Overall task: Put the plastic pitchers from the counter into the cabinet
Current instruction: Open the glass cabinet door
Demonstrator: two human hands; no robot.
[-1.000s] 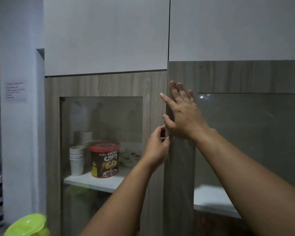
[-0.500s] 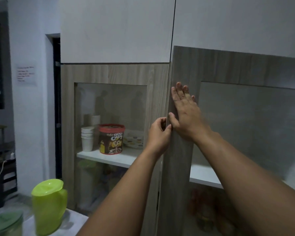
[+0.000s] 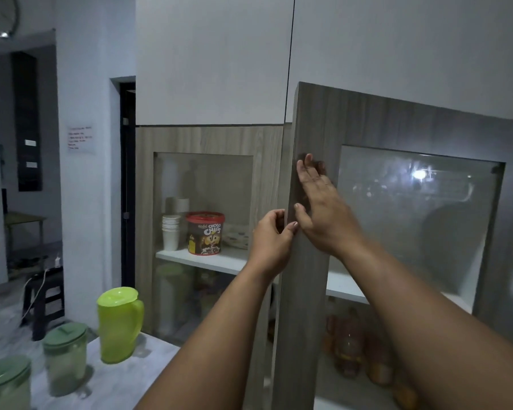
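Note:
A lime green pitcher (image 3: 119, 324) stands on the grey counter (image 3: 137, 377) at lower left. Two clear pitchers with dark green lids stand nearer me: one (image 3: 65, 358) beside it, another (image 3: 5, 384) at the frame's corner. The wood cabinet's right glass door (image 3: 308, 291) stands partly swung out. My left hand (image 3: 274, 239) pinches that door's free edge. My right hand (image 3: 320, 208) lies flat on the door's front frame, fingers spread upward.
Behind the closed left glass door (image 3: 203, 184), a shelf holds stacked white cups (image 3: 171, 232), a Choco Chips tub (image 3: 205, 233) and a plate. Jars sit on the lower right shelf (image 3: 350, 350). A dark stool (image 3: 43, 303) stands on the floor at left.
The right door has swung farther out toward me with both hands on its edge. My view has dropped and widened, bringing the three pitchers on the counter into sight.

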